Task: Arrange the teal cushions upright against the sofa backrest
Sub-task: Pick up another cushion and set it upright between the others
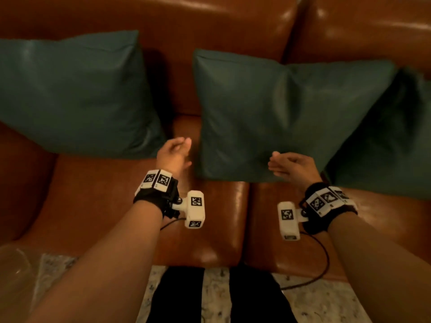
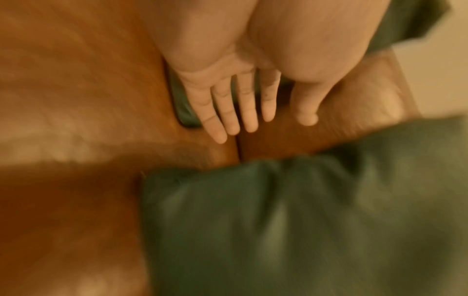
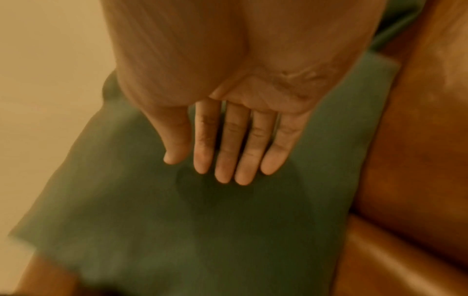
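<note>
Ahead of my left hand a bare gap of seat lay open between two cushions; the middle cushion blocked my right hand.

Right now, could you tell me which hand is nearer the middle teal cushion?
Right. The right hand is open over the middle cushion's lower front; the left hand is just off its left edge, above the sofa seat.

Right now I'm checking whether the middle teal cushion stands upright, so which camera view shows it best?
The head view: the middle cushion shows whole, leaning on the sofa backrest. The right wrist view shows only part of its face behind the right hand; the left wrist view shows only blurred teal.
</note>
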Tool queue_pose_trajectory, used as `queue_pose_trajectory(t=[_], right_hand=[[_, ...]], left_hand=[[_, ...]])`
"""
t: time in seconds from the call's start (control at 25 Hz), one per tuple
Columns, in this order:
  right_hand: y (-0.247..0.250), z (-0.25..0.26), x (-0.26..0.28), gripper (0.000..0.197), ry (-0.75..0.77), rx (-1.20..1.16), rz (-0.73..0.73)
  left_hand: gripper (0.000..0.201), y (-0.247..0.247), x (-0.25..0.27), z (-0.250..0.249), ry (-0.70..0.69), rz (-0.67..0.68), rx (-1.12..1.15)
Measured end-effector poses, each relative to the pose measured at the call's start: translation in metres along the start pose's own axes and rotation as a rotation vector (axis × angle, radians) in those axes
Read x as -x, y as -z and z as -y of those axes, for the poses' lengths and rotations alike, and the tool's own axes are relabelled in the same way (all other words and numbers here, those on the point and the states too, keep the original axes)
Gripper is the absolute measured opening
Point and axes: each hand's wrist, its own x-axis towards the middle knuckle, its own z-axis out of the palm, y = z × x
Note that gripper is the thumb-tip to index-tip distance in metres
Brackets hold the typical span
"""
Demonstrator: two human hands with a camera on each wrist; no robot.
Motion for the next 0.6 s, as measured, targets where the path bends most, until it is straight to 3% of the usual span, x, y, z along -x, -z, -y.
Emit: queue_pose_trajectory(t=[0.16, 0.24, 0.32, 0.4, 0.52, 0.6], right_hand=[[0.098, 0.007, -0.027, 0.061, 0.021, 0.030, -0.246], [0.136, 0.011, -0.043, 0.069, 0.026, 0.076, -0.371], [0.153, 0.019, -0.057, 0.084, 0.025, 0.089, -0.384], [0.154, 0.027, -0.070, 0.103, 0.032, 0.011, -0.278], [0.146, 0.037, -0.071, 0.109, 0.076, -0.139, -0.073], [0.144, 0.039, -0.064, 0.114, 0.109, -0.192, -0.049]], left_hand=[[0.089, -0.062, 0.021, -0.009, 0.031, 0.078, -0.026], [0.106, -0.083, 0.026, -0.013, 0.026, 0.120, -0.014], [0.119, -0.093, 0.024, -0.018, 0.018, 0.131, -0.009], [0.118, -0.098, 0.021, -0.020, 0.015, 0.125, 0.011], [0.083, -0.101, 0.024, -0.020, 0.018, 0.128, 0.052], [0.061, -0.103, 0.030, -0.021, -0.025, 0.114, 0.089]])
